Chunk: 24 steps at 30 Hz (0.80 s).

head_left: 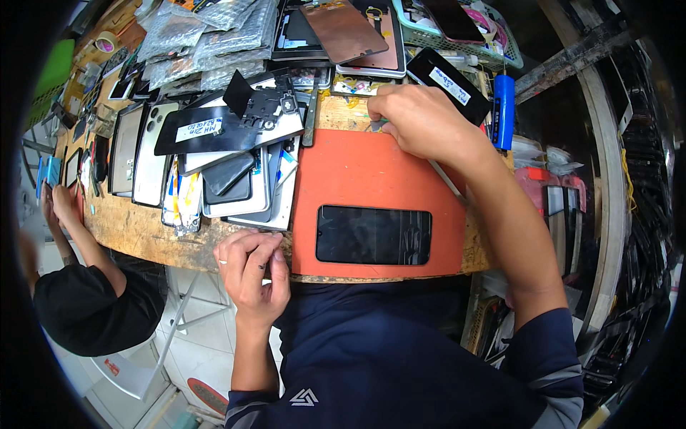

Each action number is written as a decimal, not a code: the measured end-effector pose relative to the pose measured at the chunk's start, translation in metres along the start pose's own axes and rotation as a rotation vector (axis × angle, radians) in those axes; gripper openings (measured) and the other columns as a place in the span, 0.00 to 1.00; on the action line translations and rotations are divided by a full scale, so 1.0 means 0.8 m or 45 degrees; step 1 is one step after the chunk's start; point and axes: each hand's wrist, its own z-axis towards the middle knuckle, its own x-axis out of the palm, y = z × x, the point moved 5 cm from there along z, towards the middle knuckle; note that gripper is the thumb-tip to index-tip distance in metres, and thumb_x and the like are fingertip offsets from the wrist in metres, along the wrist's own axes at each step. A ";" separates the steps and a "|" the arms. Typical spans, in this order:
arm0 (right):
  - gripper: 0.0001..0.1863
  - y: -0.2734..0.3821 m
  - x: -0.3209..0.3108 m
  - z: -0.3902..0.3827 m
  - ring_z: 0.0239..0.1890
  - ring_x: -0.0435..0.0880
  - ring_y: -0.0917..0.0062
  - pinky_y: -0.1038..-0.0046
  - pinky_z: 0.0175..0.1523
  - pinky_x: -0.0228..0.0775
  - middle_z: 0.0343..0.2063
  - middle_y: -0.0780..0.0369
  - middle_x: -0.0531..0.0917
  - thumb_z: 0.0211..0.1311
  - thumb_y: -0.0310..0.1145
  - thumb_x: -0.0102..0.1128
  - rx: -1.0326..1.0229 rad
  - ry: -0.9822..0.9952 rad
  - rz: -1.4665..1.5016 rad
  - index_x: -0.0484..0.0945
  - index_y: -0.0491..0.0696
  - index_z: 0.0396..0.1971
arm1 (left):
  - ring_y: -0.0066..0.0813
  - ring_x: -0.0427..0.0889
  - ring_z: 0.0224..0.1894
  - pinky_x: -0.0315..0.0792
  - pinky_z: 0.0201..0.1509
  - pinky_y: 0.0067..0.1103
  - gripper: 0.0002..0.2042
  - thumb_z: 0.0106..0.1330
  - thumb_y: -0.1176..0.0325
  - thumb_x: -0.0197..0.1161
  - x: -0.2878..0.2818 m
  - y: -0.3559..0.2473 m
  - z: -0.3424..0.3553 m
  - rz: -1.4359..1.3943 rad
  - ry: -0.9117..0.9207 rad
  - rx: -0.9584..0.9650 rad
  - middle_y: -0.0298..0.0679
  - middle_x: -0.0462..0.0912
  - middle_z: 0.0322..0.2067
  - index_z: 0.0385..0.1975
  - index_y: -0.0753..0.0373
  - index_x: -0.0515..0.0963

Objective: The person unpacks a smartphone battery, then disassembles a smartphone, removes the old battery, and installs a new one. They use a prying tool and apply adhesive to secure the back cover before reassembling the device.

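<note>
A phone (pixel 374 235) with a dark, glossy screen lies sideways on the orange mat (pixel 379 171), close to the table's front edge. My right hand (pixel 421 120) reaches over the mat's far edge. Its fingers are pinched together among small bits there, and what they grip is too small to make out. A thin, light-coloured strip (pixel 447 181) shows beneath my right forearm. At the table's front edge, left of the phone, rests my left hand (pixel 251 270). Its fingers are loosely curled with nothing visible in them, and one wears a ring.
Left of the mat are stacked phones and panels (pixel 236 182), topped by a black labelled plate (pixel 187 131). Bubble-wrapped packets (pixel 207 43) lie behind. A black labelled panel (pixel 449 84), a blue cylinder (pixel 503 112) and a basket (pixel 421 32) stand far right. Another person (pixel 93 300) sits left.
</note>
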 end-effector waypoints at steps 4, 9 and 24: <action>0.07 -0.001 0.000 0.005 0.45 0.93 0.53 0.53 0.46 0.87 0.40 0.49 0.90 0.56 0.19 0.67 -0.079 0.068 -0.163 0.88 0.40 0.35 | 0.42 0.84 0.46 0.71 0.56 0.36 0.16 0.56 0.81 0.70 0.002 -0.002 0.002 -0.014 0.004 0.011 0.39 0.86 0.41 0.45 0.62 0.88; 0.07 0.005 0.002 0.020 0.42 0.93 0.57 0.58 0.47 0.86 0.35 0.53 0.89 0.48 0.22 0.70 -0.174 0.156 -0.445 0.88 0.41 0.30 | 0.42 0.84 0.46 0.71 0.56 0.35 0.16 0.56 0.80 0.70 0.002 -0.010 0.007 -0.028 -0.008 0.031 0.39 0.86 0.41 0.45 0.62 0.88; 0.06 0.020 -0.031 -0.033 0.38 0.87 0.59 0.59 0.43 0.80 0.37 0.57 0.82 0.64 0.24 0.65 -0.043 -0.590 0.015 0.85 0.44 0.40 | 0.41 0.84 0.44 0.72 0.52 0.35 0.15 0.57 0.80 0.72 0.022 -0.040 0.020 -0.132 0.024 0.065 0.39 0.86 0.39 0.45 0.63 0.88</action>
